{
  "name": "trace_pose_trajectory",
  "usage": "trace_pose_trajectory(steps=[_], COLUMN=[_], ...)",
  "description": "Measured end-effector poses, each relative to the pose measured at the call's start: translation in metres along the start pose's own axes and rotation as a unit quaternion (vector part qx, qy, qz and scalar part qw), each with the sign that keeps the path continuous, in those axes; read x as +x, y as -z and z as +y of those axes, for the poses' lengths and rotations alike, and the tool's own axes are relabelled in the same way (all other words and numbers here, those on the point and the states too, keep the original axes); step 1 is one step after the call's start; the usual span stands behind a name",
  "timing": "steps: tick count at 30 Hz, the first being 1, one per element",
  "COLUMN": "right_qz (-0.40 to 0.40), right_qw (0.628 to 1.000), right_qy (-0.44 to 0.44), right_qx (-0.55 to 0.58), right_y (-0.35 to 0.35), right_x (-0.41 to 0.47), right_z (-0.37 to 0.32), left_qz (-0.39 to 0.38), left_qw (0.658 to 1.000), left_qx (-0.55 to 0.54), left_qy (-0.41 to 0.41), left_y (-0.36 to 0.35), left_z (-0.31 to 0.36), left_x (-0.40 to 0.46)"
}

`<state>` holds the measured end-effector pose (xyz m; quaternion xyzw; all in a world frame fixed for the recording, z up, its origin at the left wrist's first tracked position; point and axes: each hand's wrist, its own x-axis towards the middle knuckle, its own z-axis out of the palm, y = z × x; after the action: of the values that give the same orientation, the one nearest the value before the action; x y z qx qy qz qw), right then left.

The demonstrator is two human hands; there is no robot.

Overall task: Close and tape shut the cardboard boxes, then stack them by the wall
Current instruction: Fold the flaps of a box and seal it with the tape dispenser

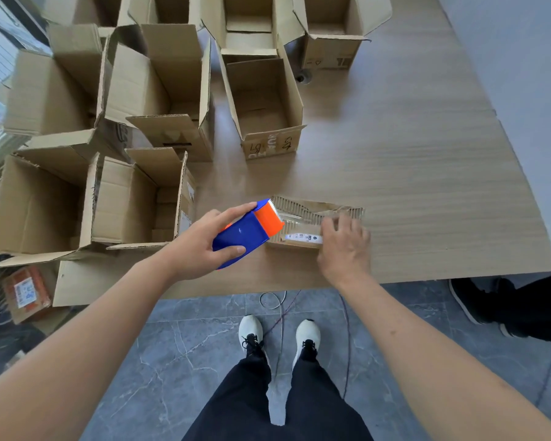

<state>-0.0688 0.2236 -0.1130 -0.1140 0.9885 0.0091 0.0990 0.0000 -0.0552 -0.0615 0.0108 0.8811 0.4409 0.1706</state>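
We grip the tape dispenser (248, 232) in our left hand (201, 246), fingers curled round it, just left of the small cardboard box (303, 218) on the bench (427, 186), right hand (344, 246) pressing its flap flat-fingered; risk: tape wrinkles if that flap lifts.

The right hand (344, 246) is covering the near end of the small box (312, 224); the tape dispenser (248, 232) is hiding its left end. Boxes along the table's (411, 173) far edge are running out of view.
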Motion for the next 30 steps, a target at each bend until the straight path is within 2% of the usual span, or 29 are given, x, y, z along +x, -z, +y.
trace_pose_trajectory(steps=[3,7,14,18,23,27,30], right_qz=[-0.046,-0.12,-0.161,-0.156,-0.131,-0.169,-0.213], right_qw=[0.998,0.992,0.966,0.957,0.963,0.943,0.93], right_qy=[-0.009,0.019,0.172,0.155,0.209,0.276,0.291], right_qx=[0.037,0.029,0.107,0.19,0.111,0.079,0.071], right_y=[-0.005,-0.017,-0.015,-0.003,-0.007,-0.001,0.003], right_x=[0.008,0.013,0.035,0.046,0.043,0.045,0.049], right_z=[-0.017,-0.031,-0.014,-0.017,-0.027,-0.025,-0.024], left_qz=[0.037,0.086,0.1,0.103,0.102,0.101,0.094], left_qw=[0.999,0.996,0.991,0.991,0.992,0.993,0.995], left_qx=[0.002,-0.008,-0.069,-0.053,-0.034,-0.027,-0.024], left_qy=[0.01,0.026,0.063,0.064,0.063,0.051,0.038], left_y=[-0.008,-0.023,-0.044,-0.049,-0.051,-0.049,-0.045], left_z=[0.005,0.005,0.002,0.005,0.011,0.012,0.007], left_x=[-0.002,-0.004,-0.015,-0.028,-0.043,-0.051,-0.053])
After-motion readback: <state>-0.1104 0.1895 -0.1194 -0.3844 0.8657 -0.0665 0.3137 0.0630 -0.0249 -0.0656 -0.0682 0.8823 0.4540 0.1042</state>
